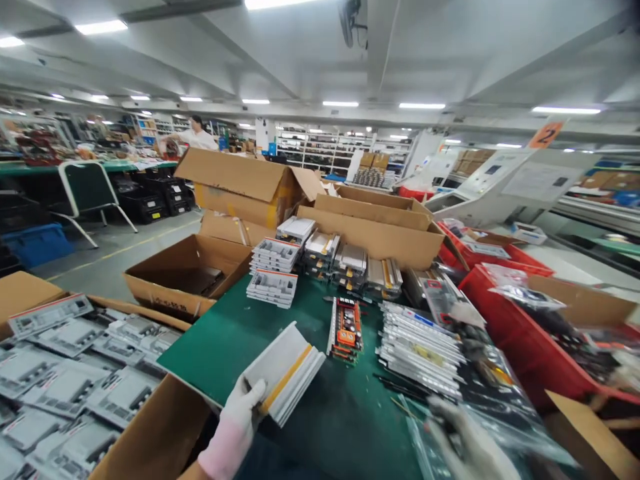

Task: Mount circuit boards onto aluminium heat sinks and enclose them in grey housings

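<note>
My left hand, in a white glove with a pink cuff, grips one end of a grey ribbed housing with a yellow strip along it. The housing is tilted above the green table. At the lower right my gloved right hand is smeared by motion, over clear plastic bags; whether it holds anything is not visible. Between the hands and farther back lies a small stack of orange circuit boards. Silver metal strips are piled to its right.
Stacked grey housings stand at the table's back edge, before cardboard boxes. A carton of grey plastic covers is at the left, another open carton beyond it. Red bins line the right. A person is far back.
</note>
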`<state>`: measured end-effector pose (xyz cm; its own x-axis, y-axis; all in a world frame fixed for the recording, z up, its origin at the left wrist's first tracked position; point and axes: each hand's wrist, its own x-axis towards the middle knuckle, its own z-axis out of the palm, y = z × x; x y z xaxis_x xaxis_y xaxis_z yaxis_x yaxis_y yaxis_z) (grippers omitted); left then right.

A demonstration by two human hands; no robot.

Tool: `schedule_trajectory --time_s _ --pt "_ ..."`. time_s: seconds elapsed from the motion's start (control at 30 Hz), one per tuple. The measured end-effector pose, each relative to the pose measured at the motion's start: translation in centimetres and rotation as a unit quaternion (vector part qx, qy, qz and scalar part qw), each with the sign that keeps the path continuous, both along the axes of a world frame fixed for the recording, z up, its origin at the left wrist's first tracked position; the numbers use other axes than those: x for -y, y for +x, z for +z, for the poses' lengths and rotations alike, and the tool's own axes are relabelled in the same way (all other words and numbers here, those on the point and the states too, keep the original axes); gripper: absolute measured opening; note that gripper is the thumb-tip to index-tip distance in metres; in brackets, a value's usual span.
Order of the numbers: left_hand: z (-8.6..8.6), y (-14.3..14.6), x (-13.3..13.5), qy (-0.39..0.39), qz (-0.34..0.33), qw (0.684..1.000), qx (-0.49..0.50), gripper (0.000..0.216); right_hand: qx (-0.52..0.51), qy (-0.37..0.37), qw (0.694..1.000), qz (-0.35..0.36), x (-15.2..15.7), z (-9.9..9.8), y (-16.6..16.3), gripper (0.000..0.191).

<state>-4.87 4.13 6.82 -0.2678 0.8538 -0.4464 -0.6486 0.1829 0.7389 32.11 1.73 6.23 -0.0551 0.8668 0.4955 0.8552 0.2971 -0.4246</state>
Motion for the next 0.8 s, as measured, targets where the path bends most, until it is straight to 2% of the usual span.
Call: schedule_trajectory --time_s 0.07,0.13,0.23,0.3,0.37,0.47,0.53,0.67,0.8 --pt "-0.5 0.4 0.4 0.003 -0.006 1.0 -0.012 0.057 -0.003 0.021 0.999 -0.04 -1.0 0.8 -0.1 0.027" --pt "-1.1 0.3 1.1 -0.025 -0.043 0.998 -0.046 0.062 0.014 0.001 0.999 -0.046 -1.9 1.3 0.1 0.024" --pt "-2.3 -0.8 2.1 -0.035 -0.171 0.979 -0.11 0.072 0.058 -0.051 0.996 -0.051 -3.1 1.6 0.7 0.021" --pt "-3.1 -1.4 2.6 -0.008 -0.293 0.947 -0.132 0.073 0.082 -0.089 0.991 -0.059 -3.8 1.5 1.0 0.018" --pt "-3.6 -1.4 3.0 0.023 -0.411 0.901 -0.134 0.07 0.118 -0.138 0.982 -0.06 -4.4 1.5 0.9 0.016" --pt "-3.4 0.1 3.3 0.059 -0.538 0.834 -0.105 0.065 0.187 -0.212 0.957 -0.069 -5.3 1.5 0.2 0.021" --pt "-2.9 1.7 3.2 0.066 -0.586 0.804 -0.068 0.067 0.21 -0.239 0.944 -0.081 -5.9 1.4 -0.3 0.024" --pt "-2.2 4.7 2.9 0.056 -0.641 0.766 0.009 0.078 0.215 -0.263 0.936 -0.094 -6.7 1.3 -0.8 0.025" --pt "-2.3 6.2 2.6 0.04 -0.665 0.746 0.024 0.08 0.214 -0.273 0.932 -0.108 -7.1 1.3 -1.1 0.021"
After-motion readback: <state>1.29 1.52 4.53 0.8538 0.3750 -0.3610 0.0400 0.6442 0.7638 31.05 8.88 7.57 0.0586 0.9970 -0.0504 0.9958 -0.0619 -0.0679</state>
